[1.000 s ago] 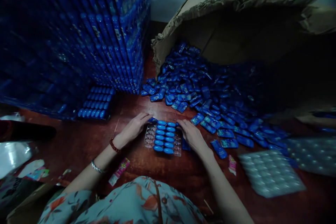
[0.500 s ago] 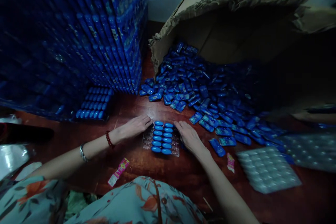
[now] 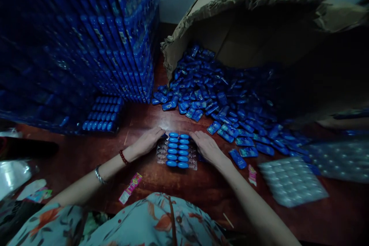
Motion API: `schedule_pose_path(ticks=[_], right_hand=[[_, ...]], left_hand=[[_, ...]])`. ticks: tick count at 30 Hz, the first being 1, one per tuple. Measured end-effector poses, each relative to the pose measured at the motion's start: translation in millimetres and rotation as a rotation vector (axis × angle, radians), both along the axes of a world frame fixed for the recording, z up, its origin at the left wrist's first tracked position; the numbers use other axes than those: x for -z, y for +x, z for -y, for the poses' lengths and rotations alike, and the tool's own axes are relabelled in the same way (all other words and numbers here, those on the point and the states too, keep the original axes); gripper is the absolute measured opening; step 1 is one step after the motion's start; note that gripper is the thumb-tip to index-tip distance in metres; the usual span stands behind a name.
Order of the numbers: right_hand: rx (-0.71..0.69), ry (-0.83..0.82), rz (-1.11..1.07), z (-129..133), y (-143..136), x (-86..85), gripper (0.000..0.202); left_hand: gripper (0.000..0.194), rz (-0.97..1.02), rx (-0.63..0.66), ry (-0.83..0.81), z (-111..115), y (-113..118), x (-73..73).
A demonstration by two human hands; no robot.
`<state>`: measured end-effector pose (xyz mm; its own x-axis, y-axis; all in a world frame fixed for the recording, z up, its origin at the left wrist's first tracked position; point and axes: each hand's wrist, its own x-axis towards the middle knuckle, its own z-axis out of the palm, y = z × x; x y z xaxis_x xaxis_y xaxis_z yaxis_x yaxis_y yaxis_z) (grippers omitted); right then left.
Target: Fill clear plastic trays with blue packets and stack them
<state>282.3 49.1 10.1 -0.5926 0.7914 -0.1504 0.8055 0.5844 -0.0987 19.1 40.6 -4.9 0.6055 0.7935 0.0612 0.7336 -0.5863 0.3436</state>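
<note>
A clear plastic blister tray (image 3: 162,154) lies on the table in front of me, its two middle columns filled with shiny blue oval packs (image 3: 183,153). Its outer columns look see-through. My left hand (image 3: 151,139) is at the far left corner, fingers bent and pressed together, a bit of dark blue showing at the tips. At the far right corner my right hand (image 3: 206,145) has its fingers curled against the tray's edge. Some dark blue shows under that palm; what the fingers of either hand hold is hidden.
A tall stack of filled blue trays (image 3: 115,38) stands left, a filled tray (image 3: 100,113) before it. Loose blue packs (image 3: 201,88) spill from a torn cardboard box (image 3: 184,27). Clear trays (image 3: 292,182) lie right, pink wrappers (image 3: 131,188) nearby.
My left forearm has shifted slightly, and dark blue now shows at the left fingertips. The right hand stays at its corner. The whole view has moved a little.
</note>
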Motion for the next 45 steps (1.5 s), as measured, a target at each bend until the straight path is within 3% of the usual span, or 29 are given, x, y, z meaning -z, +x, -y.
schedule_pose_path(ticks=[4, 8, 13, 17, 19, 22, 25, 29, 33, 37, 39, 42, 45], right_hand=[[-0.033, 0.009, 0.071, 1, -8, -7.3, 0.043], [0.019, 0.024, 0.076, 5, -14, -6.5, 0.042], [0.089, 0.034, 0.024, 11, -13, 3.6, 0.04], [0.178, 0.05, -0.153, 16, 0, 8.0, 0.038], [0.273, 0.1, -0.303, 22, 13, 10.3, 0.039], [0.505, 0.176, -0.486, 39, 33, 18.3, 0.039], [0.68, 0.135, -0.465, 59, 41, 29.1, 0.043], [0.76, 0.081, -0.28, 77, 25, 36.9, 0.054], [0.763, 0.12, -0.163, 72, 8, 37.2, 0.059], [0.663, -0.013, -0.116, 58, 17, 35.9, 0.037], [0.627, -0.051, -0.082, 54, 29, 34.0, 0.03], [0.582, 0.036, -0.103, 56, 46, 26.9, 0.026], [0.542, 0.07, -0.375, 61, 51, 18.7, 0.029]], left_hand=[[0.019, -0.166, 0.098, -0.027, -2, 14, -10.9], [0.02, -0.219, 0.072, -0.078, -12, 21, -14.2], [0.038, -0.061, 0.038, -0.119, -20, 11, -7.6], [0.062, 0.065, 0.137, -0.243, -37, -11, -17.0], [0.063, 0.151, 0.181, -0.323, -53, -19, -23.8], [0.047, 0.25, 0.022, -0.313, -83, -16, -25.5], [0.046, 0.092, -0.232, -0.087, -112, 8, -13.3], [0.041, -0.057, -0.277, 0.012, -126, 45, 7.9], [0.034, -0.064, -0.232, -0.005, -118, 50, 16.6], [0.03, 0.096, -0.213, -0.028, -95, 21, 13.0], [0.022, 0.299, -0.31, -0.025, -73, -1, 8.3], [0.019, 0.523, -0.55, -0.014, -26, -30, -0.7], [0.018, 0.605, -0.645, -0.04, 24, -40, -8.3]])
